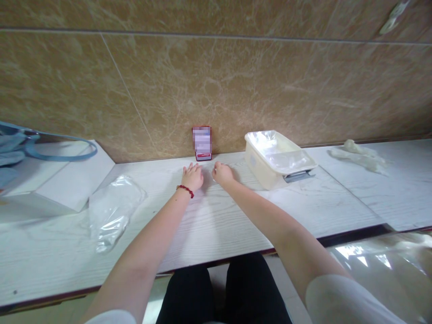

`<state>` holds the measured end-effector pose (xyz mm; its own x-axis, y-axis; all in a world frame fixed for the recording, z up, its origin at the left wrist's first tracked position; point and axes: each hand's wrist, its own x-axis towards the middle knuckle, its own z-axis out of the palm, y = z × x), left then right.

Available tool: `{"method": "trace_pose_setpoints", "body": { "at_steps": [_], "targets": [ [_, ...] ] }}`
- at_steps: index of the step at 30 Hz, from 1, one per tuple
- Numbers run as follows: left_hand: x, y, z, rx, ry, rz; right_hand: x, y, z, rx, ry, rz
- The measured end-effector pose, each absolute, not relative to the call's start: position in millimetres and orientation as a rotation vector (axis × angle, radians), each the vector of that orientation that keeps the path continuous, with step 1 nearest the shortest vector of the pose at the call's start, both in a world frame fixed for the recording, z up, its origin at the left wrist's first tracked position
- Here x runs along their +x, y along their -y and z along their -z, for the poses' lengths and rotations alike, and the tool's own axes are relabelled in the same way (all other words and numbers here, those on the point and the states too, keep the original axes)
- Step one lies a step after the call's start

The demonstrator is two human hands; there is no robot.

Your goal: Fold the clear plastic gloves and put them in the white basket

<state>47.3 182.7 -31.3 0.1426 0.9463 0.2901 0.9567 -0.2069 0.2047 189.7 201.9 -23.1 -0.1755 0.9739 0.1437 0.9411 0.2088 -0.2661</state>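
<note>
Both my arms reach forward across a white wood-grain table (216,225). My left hand (193,177), with a red bead bracelet on the wrist, rests on the table with its fingers stretched out and holds nothing. Beside it my right hand (222,173) lies with its fingers curled in; whether anything is in them is hidden. Just beyond both hands a red-cased phone (202,143) leans upright against the marble wall, its screen facing me.
A cream plastic container (259,164) lined with clear film stands right of my hands. A crumpled clear bag (113,209) lies at the left, beside a white box (64,180) and a blue bag (16,148). Pale gloves (359,155) lie far right.
</note>
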Motion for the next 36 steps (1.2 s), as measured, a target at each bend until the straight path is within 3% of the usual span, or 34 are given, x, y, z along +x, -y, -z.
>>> {"method": "trace_pose_setpoints", "body": {
  "at_steps": [5, 18, 27, 36],
  "targets": [
    [61, -179, 42, -2.452, 2.076, 0.279, 178, -197, 25, -1.469, 2.408, -0.082],
    [47, -175, 48, -2.338, 2.299, 0.21, 210, -200, 40, -1.696, 2.356, -0.144],
    [47, -176, 48, -2.359, 2.337, 0.223, 261, -182, 21, -0.873, 2.708, 0.044],
    [49, -171, 40, -2.353, 2.33, 0.268, 232, -188, 25, -1.061, 2.651, 0.095]
  ]
}}
